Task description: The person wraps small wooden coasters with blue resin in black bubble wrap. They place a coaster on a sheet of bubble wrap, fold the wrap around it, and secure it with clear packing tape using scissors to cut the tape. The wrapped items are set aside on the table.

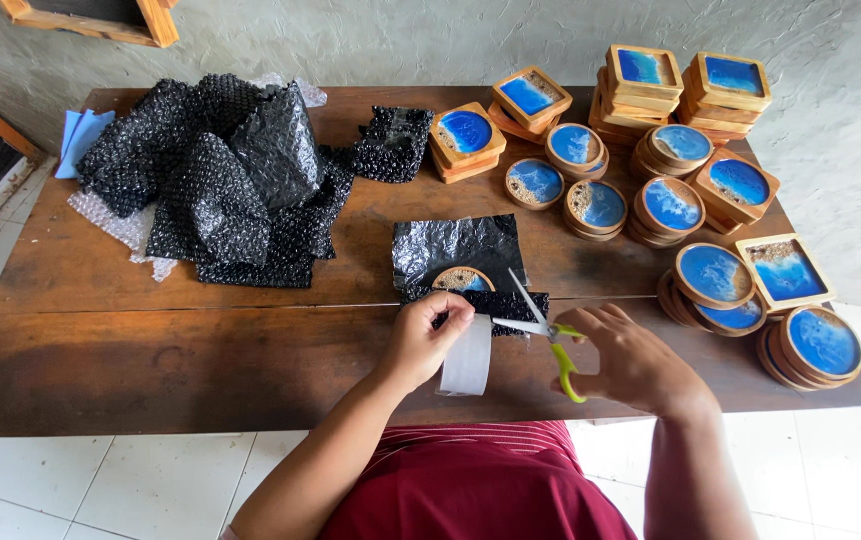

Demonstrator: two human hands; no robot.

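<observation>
**Tape and scissors at a half-wrapped coaster**

The left hand [428,340] pinches a strip of clear tape [467,358] that hangs down over the near edge of the bench [150,350]. The right hand [630,362] grips yellow-handled scissors [540,325], blades spread and pointing toward the tape's upper end. Just beyond the hands, a round wooden coaster [462,280] with blue resin lies partly covered by a sheet of black bubble wrap [458,250], its top rim showing.

The wrap looks folded but not yet taped, so this piece seems about midway. Many bare coasters [670,205], round and square, stand in stacks on the right side of the bench, none wrapped as far as can be seen. A heap of black bubble wrap [220,175] fills the left side, well apart from the hands. Nothing lies between the hands and the coaster.
</observation>
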